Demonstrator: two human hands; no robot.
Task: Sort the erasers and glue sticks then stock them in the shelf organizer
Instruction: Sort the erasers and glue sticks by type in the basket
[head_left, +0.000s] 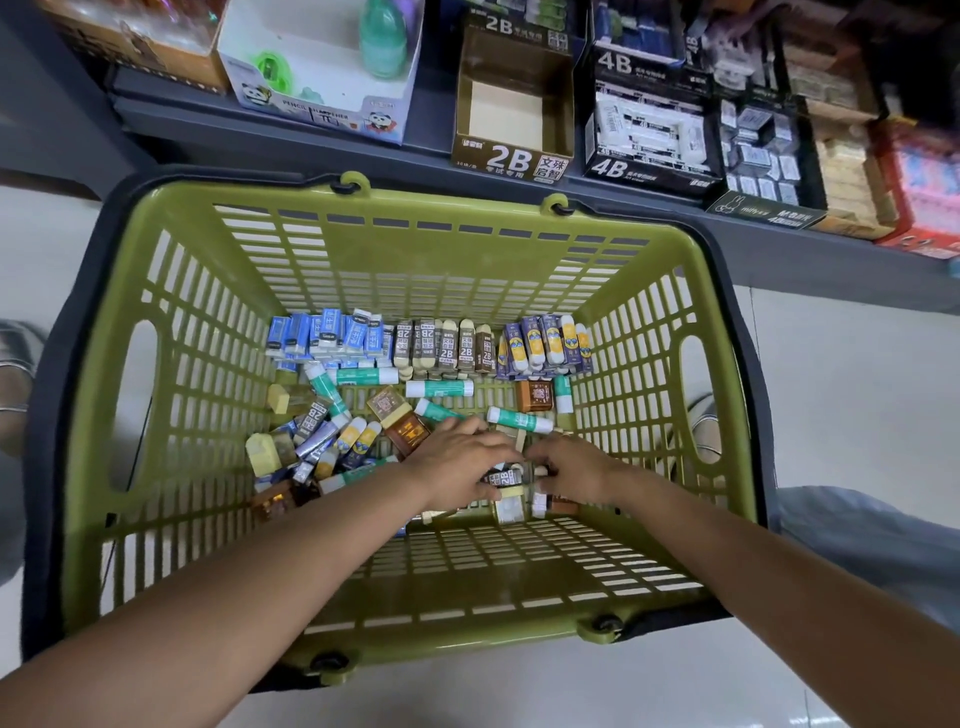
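Both hands (519, 467) low, glue stick (519, 420) crosswise

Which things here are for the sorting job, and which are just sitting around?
For the job:
- green slatted plastic basket
- blue-wrapped erasers in a row
- brown 2B erasers in a row
- white-and-green glue sticks
- empty brown 2B cardboard box
- left hand and right hand, sorting

Just sitting around:
- green bottle
- black 4B box

Pale glossy tiled floor (831, 395), dark grey shelf ledge (311, 130) along the top, bright even light
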